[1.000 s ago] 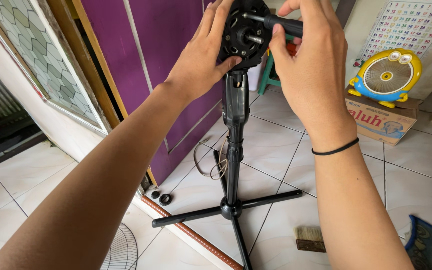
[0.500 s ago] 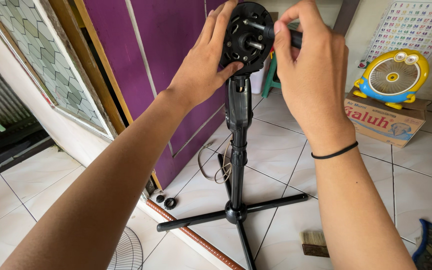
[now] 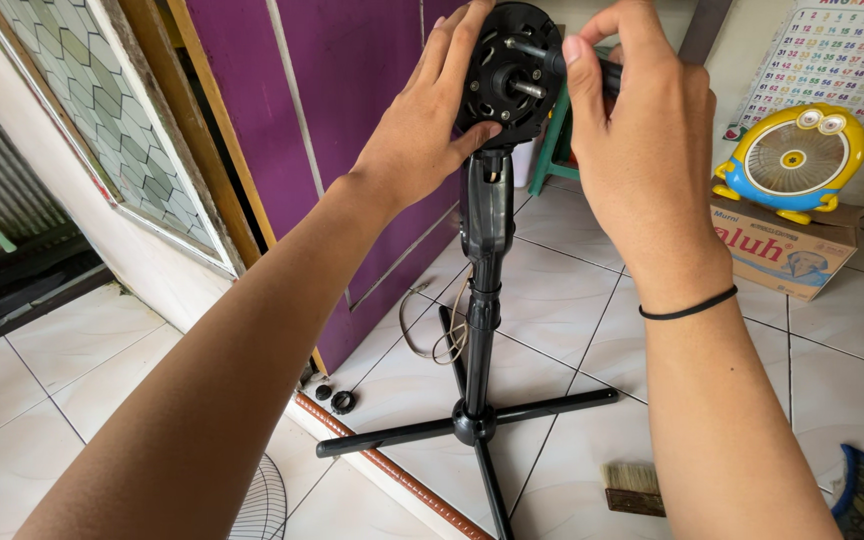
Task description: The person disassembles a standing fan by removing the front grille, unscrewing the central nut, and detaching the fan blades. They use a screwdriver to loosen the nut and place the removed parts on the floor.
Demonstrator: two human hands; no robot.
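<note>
Two hands work at the top centre of the frame on a stand fan with its blades and guard off. The left hand (image 3: 430, 125) is closed around the left rim of the black motor housing (image 3: 508, 72), thumb under its lower edge. The right hand (image 3: 642, 140) is closed on the dark handle of a screwdriver (image 3: 552, 58), whose metal shaft meets the upper face of the housing, just above the bare motor spindle. The housing sits on an upright black pole (image 3: 482, 290) rising from a cross-shaped base (image 3: 472, 425) on the white tiled floor at lower centre. A hand brush (image 3: 634, 488) lies on the tiles at lower right. A wire fan guard (image 3: 257, 505) shows at the bottom edge, left of centre. A small yellow fan (image 3: 794, 158) stands on a cardboard box (image 3: 782, 255) at upper right.
</note>
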